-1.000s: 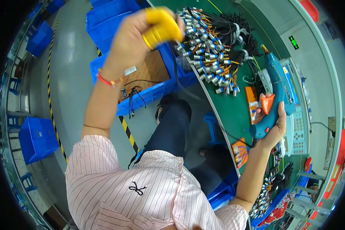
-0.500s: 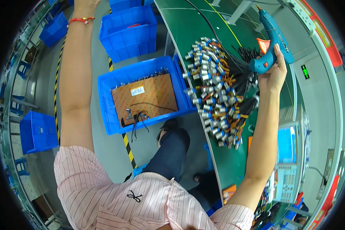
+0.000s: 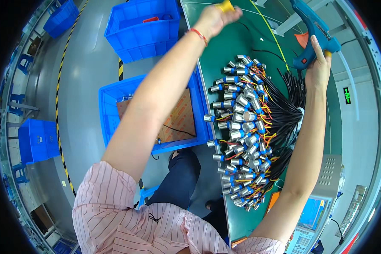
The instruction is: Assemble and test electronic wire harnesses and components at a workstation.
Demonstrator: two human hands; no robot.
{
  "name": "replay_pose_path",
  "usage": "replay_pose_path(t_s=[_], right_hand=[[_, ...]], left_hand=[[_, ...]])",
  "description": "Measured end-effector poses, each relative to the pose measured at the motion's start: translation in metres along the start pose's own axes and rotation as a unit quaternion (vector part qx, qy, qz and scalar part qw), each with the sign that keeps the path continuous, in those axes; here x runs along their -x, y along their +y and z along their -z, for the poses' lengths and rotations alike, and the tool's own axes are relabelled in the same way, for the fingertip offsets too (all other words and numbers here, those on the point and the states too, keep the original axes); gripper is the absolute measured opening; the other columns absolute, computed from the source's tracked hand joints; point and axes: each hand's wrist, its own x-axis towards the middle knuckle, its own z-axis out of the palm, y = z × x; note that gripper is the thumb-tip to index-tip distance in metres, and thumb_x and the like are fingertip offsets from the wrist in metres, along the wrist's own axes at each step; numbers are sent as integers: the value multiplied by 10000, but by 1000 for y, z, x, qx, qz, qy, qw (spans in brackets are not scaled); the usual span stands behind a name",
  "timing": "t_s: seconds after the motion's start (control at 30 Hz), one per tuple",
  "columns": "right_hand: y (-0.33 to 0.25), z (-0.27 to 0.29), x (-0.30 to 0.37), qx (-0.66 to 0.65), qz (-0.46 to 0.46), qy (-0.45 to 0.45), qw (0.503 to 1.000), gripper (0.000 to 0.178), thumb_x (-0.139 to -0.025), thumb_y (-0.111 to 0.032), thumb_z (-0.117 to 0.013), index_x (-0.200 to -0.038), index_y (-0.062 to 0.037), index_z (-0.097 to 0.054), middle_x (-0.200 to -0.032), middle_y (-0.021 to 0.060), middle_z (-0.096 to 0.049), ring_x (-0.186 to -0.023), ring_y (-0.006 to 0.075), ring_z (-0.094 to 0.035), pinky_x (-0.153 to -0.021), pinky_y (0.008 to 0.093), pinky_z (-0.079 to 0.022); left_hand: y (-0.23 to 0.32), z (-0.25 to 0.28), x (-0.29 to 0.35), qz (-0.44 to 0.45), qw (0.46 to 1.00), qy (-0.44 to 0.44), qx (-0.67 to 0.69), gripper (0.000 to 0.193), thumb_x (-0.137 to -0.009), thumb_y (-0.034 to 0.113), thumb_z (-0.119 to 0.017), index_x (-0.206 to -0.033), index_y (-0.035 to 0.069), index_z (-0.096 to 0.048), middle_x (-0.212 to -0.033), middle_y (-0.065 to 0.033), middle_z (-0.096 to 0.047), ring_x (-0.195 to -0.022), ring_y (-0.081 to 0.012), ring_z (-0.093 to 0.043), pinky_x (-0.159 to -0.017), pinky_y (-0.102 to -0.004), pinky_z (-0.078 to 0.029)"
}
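Observation:
My left hand (image 3: 218,20) is at the top of the view, over the far part of the green table. Its fingers close on a small yellow object (image 3: 226,6), cut off by the frame's edge, so its kind cannot be told. To the right, my right hand (image 3: 318,71) grips a teal hot glue gun (image 3: 313,31) by its body, tip pointing away. A whitish glue stick (image 3: 349,80) trails beside the gun. Between my arms lies a big bundle of metal-capped connectors (image 3: 241,127) with blue rings, red and yellow wires and black cables (image 3: 285,101).
Left of the green table (image 3: 211,38) stands a blue crate (image 3: 103,114) with a cardboard box (image 3: 184,116) inside, partly behind my left arm. More blue crates (image 3: 142,31) stand beyond. A bench instrument with a screen (image 3: 311,213) sits at lower right.
My left arm has swung right, from over the floor to above the table, and its hand now shows a yellow object. The glue gun has shifted slightly right in view.

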Motion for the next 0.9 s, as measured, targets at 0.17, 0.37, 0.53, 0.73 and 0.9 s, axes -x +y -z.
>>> replay_pose_path(t_s=[0.17, 0.37, 0.53, 0.73, 0.9], right_hand=[[54, 14, -47, 131, -17, -27, 991, 433, -796, -235, -773, -1135, -96, -542, -1005, 11, -628, -887, 108, -568, -772, 308, -428], [105, -7, -75, 192, -73, -71, 976, 451, -795, -214, -776, -1159, -98, -536, -1050, 22, -622, -937, 132, -557, -787, 301, -416], [116, -14, -94, 249, -86, -117, 957, 470, -795, -214, -774, -1176, -92, -528, -1048, 18, -622, -955, 130, -554, -790, 290, -417], [136, 5, -109, 255, -165, -154, 940, 428, -833, -220, -737, -1175, -59, -538, -1034, 40, -635, -903, 121, -598, -753, 268, -452], [150, 0, -103, 216, -205, -139, 944, 423, -850, -201, -722, -1155, 21, -531, -1059, 102, -635, -945, 173, -626, -800, 287, -506]], left_hand=[[-64, -18, 29, 2, 842, 42, -539, 176, -851, 41, -535, -964, -35, -646, -844, -185, -684, -784, -272, -691, -699, -365, -560], [-67, -7, 25, -130, 711, 46, -689, 152, -798, 144, -638, -894, 37, -687, -814, -182, -681, -762, -339, -670, -698, -429, -539], [-62, -5, 29, -111, 696, 66, -706, 148, -785, 153, -650, -884, 53, -696, -796, -160, -685, -745, -328, -671, -682, -430, -542], [-56, -16, 31, -83, 705, 57, -702, 132, -792, 150, -665, -849, 41, -710, -811, -143, -677, -806, -298, -653, -708, -412, -517], [-48, 5, 9, -372, 510, 146, -761, 116, -746, 150, -710, -820, 60, -721, -929, -82, -649, -1026, -244, -532, -791, -350, -462]])
